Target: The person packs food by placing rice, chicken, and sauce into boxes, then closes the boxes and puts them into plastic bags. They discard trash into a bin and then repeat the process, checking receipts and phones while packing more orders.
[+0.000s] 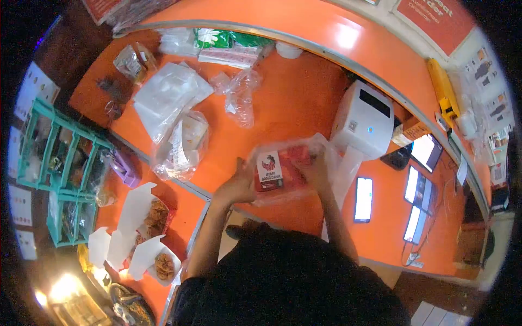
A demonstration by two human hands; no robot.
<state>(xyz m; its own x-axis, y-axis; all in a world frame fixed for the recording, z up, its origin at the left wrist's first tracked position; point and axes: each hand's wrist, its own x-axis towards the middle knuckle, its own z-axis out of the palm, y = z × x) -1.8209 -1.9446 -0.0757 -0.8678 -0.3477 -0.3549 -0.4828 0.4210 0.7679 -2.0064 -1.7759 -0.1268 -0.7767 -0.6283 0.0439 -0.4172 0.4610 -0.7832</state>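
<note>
In front of me, a red box (293,173) with a white "Ayam Bang Dava" label sits inside a clear plastic bag (283,145). My left hand (239,186) grips the bag at its left side, thumb up and fingers partly hidden. My right hand (315,169) is closed on the bag at the right end of the box. Just right of that hand stands a white label printer (365,115), with a pale strip hanging below it.
Open white boxes with fried chicken (165,266) stand at lower left, beside a teal rack (57,152) and a purple dispenser (124,169). Plastic bags (171,92) lie at upper left. Phones (363,200) and cables lie on the right. A raised orange shelf (293,19) borders the back.
</note>
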